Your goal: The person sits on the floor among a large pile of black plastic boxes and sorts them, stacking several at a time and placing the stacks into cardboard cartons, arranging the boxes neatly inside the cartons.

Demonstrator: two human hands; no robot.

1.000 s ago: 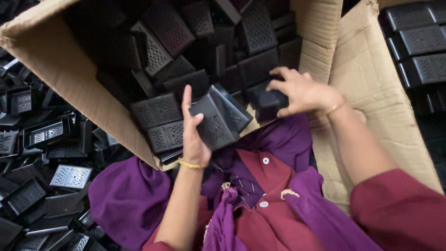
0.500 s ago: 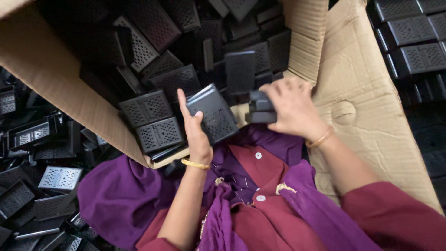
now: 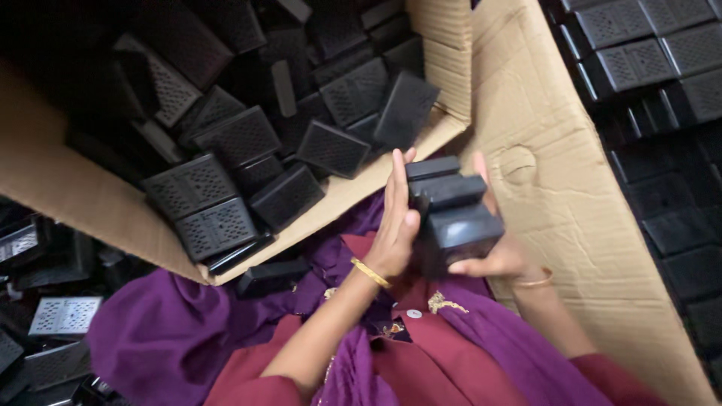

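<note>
Both hands are being pressed around a stack of black plastic housings [image 3: 451, 210].

Left hand [image 3: 397, 218] is being laid flat against it; right hand [image 3: 492, 259] is being cupped beneath, beside the open cardboard box [image 3: 556, 203].

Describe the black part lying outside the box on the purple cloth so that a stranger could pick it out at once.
Start at the big cardboard box full of black perforated plastic parts. Follow its near edge down to the purple cloth on the person's lap, left of the left hand. The loose black part lies there alone, just outside the box edge, while its neighbours all sit inside the box or stacked between the hands.
</note>
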